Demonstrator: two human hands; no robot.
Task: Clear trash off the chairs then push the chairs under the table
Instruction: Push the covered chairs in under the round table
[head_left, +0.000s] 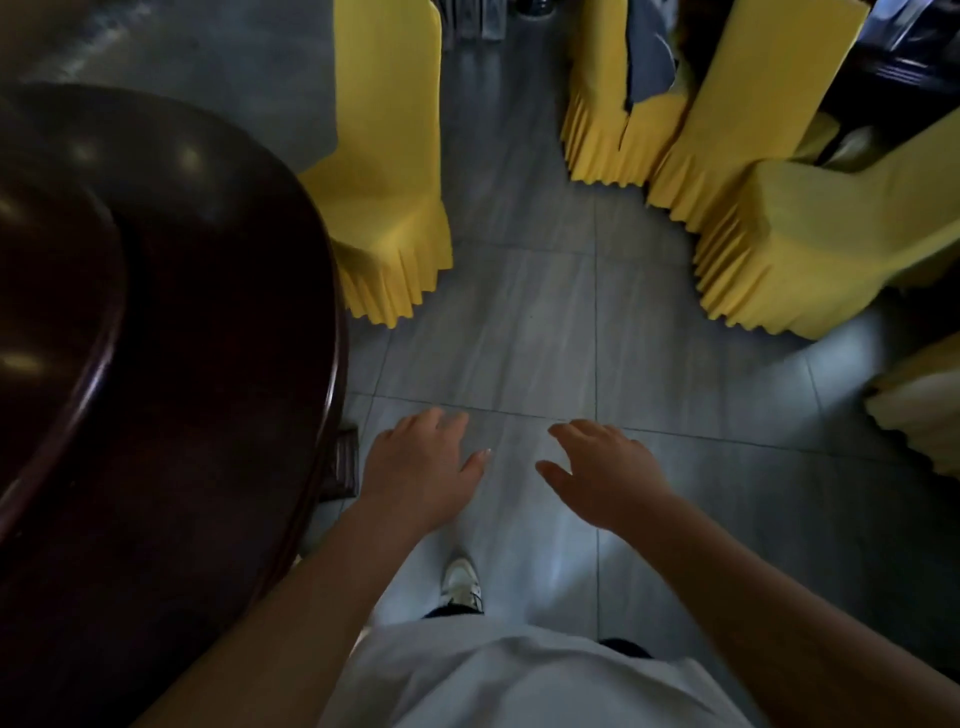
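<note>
A: What are the two hands doing?

B: Both are held out over the grey tiled floor (545, 322), palms down, fingers loosely spread and relaxed. The left hand (418, 470) has nothing in it, and neither does the right hand (605, 475). They are near each other but apart, thumbs pointing inward.

A: Where is the desk?

B: Directly left of the left hand. It is a dark, glossy round desk (218, 364), and its curved edge runs just beside the left wrist and forearm. I cannot tell whether the arm touches it.

A: And the chairs?

B: All wear yellow covers with pleated skirts. One chair (387, 171) stands ahead of the left hand and slightly to its left, close against the desk's rim, its seat partly tucked under the edge. Ahead of the right hand and off to its right is a cluster: a chair (597, 130) furthest forward, with a dark grey cloth-like thing (647, 57) against it, then another chair (748, 119) beside it, and a nearer chair (810, 249) whose seat faces the open floor. A further yellow-skirted edge (919, 410) shows far right of the right hand.

A: Any trash on the seats?

B: The picture is soft with blur; I cannot tell what the dark cloth-like thing is.

A: Anything below the hands?

B: A white shirt (519, 680), and one pale shoe (462, 582) on the floor, nearer the body than the left hand.
</note>
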